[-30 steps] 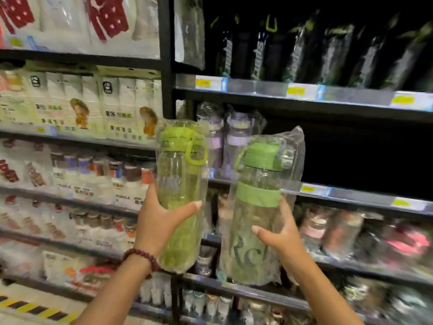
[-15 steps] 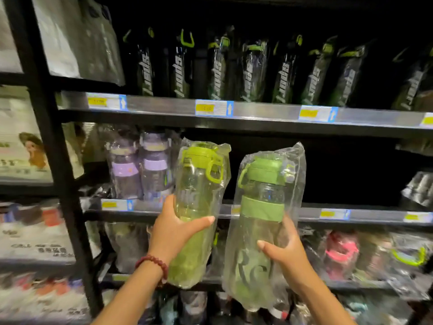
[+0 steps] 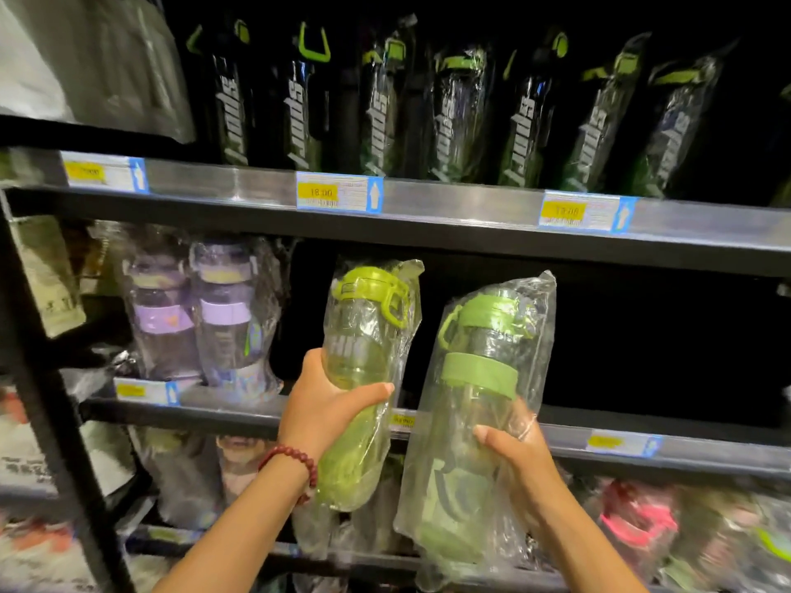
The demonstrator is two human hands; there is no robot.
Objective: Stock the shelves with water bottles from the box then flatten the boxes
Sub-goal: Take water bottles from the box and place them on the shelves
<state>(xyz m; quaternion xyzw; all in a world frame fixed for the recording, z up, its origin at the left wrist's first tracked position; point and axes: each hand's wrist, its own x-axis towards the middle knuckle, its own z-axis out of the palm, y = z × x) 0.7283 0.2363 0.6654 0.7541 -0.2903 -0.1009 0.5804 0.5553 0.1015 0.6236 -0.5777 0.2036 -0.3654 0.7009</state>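
Head view: two bagged green water bottles sit upright at frame centre, before the middle shelf. The left hand grips the lime-lidded bottle; the right hand grips the banded bottle. Purple bottles stand at left, black bottles above.

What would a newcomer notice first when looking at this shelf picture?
Two green water bottles in clear plastic bags, held up in front of the middle shelf: the left hand grips the yellow-green bottle, the right hand the darker green bottle. Behind them the shelf is dark and open, with purple bottles at its left end. Above stands a row of black bottles.
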